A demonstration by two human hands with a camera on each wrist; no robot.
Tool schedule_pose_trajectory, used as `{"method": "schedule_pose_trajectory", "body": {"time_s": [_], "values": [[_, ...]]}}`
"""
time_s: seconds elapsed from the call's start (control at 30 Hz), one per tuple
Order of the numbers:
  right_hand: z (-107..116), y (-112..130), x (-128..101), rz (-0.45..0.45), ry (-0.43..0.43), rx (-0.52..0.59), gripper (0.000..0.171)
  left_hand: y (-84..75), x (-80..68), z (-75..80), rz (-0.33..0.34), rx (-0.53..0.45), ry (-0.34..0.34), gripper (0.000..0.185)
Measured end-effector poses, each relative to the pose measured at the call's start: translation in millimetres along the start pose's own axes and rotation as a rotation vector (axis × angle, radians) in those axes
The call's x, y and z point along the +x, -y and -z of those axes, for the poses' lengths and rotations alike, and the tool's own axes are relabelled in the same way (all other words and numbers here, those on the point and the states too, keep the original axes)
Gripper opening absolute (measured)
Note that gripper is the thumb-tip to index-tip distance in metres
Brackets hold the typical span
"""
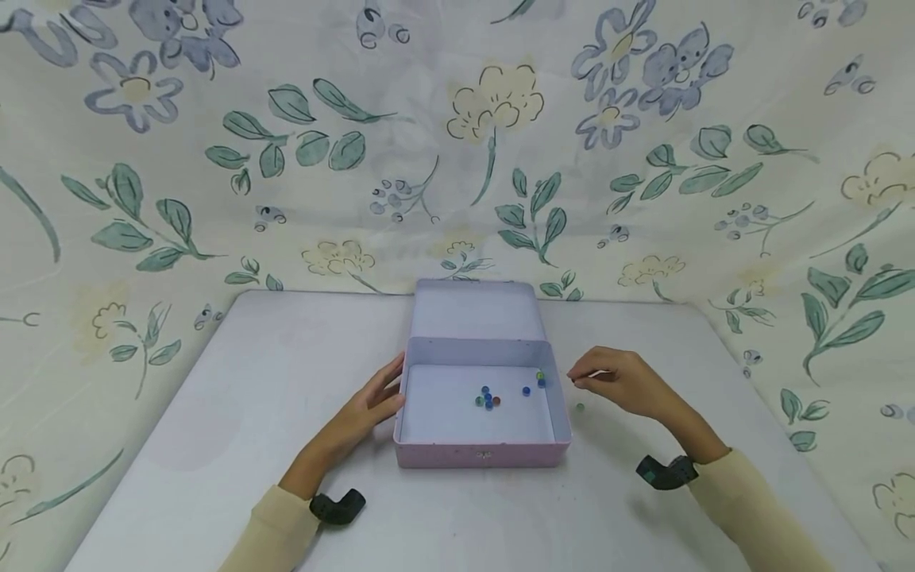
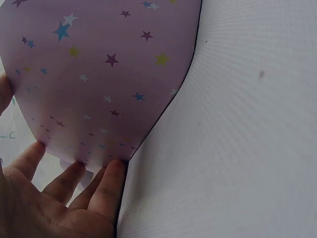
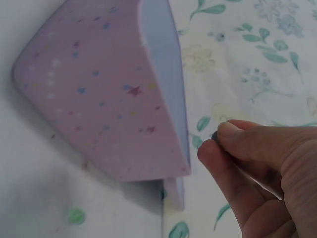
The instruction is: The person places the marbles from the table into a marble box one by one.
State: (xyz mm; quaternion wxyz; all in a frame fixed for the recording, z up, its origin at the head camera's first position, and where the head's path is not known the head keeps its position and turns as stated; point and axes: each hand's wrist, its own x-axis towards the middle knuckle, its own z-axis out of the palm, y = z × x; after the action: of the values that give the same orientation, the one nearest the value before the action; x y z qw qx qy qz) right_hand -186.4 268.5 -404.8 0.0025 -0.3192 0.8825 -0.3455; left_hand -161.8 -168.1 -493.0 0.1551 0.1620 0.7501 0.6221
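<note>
Pink tin (image 1: 482, 454) steadied by the flat left hand (image 1: 364, 409); right hand (image 1: 622, 380) pinches a dark marble (image 3: 215, 135) (carry it over the wall before letting go).

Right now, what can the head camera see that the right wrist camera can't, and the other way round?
Only the head view shows the inside of the open pink tin box, the small marbles lying in it, its raised lid, and the left hand resting against the box's left wall. Only the right wrist view shows, close up, the coloured stars on the box's outer wall and a small dark thing, likely a marble, pinched at the fingertips. Both show the right hand, the box, a green marble on the white table, and the floral cloth.
</note>
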Motion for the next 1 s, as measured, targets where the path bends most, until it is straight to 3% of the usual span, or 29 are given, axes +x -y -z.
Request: {"method": "schedule_pose_trajectory", "body": {"time_s": [0.43, 1.0], "values": [[-11.0, 29.2, 63.6, 0.145, 0.092, 0.039, 0.019, -2.9, -1.1, -0.5, 0.006, -0.005, -0.004, 0.069], [-44.5, 41.8, 113.2, 0.171, 0.276, 0.009, 0.016, -1.6, -1.3, -0.7, -0.002, -0.013, 0.0, 0.068]]}}
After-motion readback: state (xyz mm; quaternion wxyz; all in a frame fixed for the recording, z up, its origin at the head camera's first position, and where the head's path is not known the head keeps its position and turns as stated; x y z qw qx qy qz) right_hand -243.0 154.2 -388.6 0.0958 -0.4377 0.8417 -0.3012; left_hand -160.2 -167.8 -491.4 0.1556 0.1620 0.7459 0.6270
